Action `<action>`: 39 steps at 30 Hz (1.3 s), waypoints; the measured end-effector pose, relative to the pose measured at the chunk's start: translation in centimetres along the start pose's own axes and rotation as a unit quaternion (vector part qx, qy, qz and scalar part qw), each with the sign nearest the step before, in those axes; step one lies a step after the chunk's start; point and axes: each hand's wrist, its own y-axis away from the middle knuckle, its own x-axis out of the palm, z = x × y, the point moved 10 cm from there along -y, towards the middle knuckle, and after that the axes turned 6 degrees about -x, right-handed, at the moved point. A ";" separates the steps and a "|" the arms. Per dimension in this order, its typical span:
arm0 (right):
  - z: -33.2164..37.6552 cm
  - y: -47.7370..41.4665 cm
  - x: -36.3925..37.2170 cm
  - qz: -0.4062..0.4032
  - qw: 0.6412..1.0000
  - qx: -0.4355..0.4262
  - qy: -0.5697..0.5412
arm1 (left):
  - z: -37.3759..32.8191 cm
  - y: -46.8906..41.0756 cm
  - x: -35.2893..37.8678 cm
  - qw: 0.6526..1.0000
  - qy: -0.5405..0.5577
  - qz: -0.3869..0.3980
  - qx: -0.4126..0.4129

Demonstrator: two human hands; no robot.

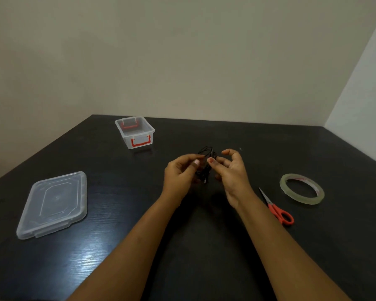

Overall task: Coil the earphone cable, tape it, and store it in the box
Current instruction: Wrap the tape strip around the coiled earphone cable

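Plain room: dark table (117,192), bare walls (182,61)

The left forearm (128,242) and right forearm (276,242) are bare as far as the view reaches. The left hand (180,170) and right hand (232,172) are bare too, with short, pale thumbnails (196,162).

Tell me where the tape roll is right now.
In the head view, the tape roll lies flat on the dark table at the right, just right of the red-handled scissors and apart from the right hand.

Clear glossy plastic box (135,132) and lid (53,204) on a dark, faintly grained, sheen-catching table (117,246)
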 end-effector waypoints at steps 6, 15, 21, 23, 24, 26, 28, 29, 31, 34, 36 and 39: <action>0.6 0.1 0.9 0.041 0.998 0.005 -0.044 | 1.5 -0.7 -0.9 0.998 0.038 -0.027 -0.052; 0.3 0.9 2.8 0.112 0.965 0.070 -0.226 | 2.5 0.1 2.1 0.990 0.046 0.080 -0.107; -0.1 0.3 1.3 0.071 0.975 0.067 -0.201 | 2.3 0.1 2.0 0.993 -0.004 0.079 -0.087; -0.4 -0.1 0.3 0.044 0.985 0.060 -0.156 | 2.2 -0.2 1.3 0.995 -0.017 0.055 -0.084; -0.6 -0.3 -0.2 0.032 0.988 0.061 -0.140 | 2.1 -0.2 1.0 0.996 -0.018 0.042 -0.082; -1.0 -0.4 -0.6 0.023 0.991 0.068 -0.113 | 2.1 -0.4 0.4 0.996 -0.021 0.019 -0.083; -1.5 -0.5 -1.1 0.017 0.995 0.079 -0.060 | 2.4 -0.6 0.0 0.996 -0.034 0.007 -0.087; -1.7 -0.6 -1.4 0.009 0.997 0.081 -0.017 | 2.6 -0.7 0.0 0.995 -0.039 0.003 -0.091; -2.1 -0.9 -2.5 -0.015 0.994 0.081 0.068 | 3.2 -0.8 0.0 0.993 -0.047 0.001 -0.109; -2.3 -1.4 -4.4 -0.054 0.977 0.071 0.192 | 3.7 -0.8 0.1 0.989 -0.058 0.012 -0.133; -1.9 -1.5 -5.1 -0.067 0.963 0.057 0.257 | 3.9 -0.9 0.0 0.987 -0.062 0.018 -0.144; -1.4 -1.4 -5.3 -0.067 0.947 0.044 0.310 | 4.3 -0.9 -0.2 0.984 -0.060 0.016 -0.165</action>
